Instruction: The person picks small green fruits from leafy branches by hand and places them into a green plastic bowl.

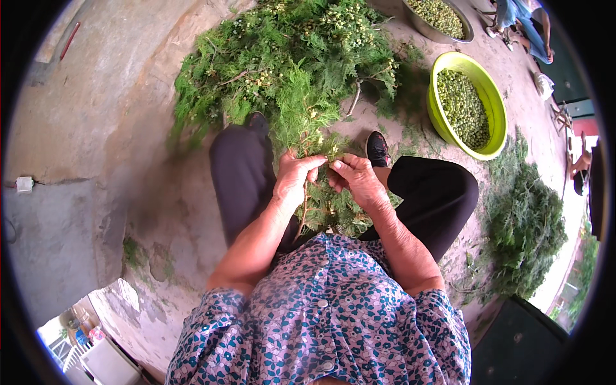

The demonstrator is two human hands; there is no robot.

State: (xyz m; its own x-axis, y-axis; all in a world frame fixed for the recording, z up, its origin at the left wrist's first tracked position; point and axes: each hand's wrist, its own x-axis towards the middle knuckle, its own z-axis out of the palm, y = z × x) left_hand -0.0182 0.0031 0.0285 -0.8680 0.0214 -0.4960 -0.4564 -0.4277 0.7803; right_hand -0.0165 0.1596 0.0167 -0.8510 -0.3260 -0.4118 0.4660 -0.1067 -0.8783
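Two hands work one feathery green leafy sprig [312, 138]: left hand [293, 181] wraps its stem, steadying it. Right hand [357, 179] pinches small green buds, likely for plucking; round yellow-green plastic basin [495, 109] of buds sits near.

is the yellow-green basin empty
No, the yellow-green basin is largely filled with small green buds, sitting on the ground ahead and to the person's right.
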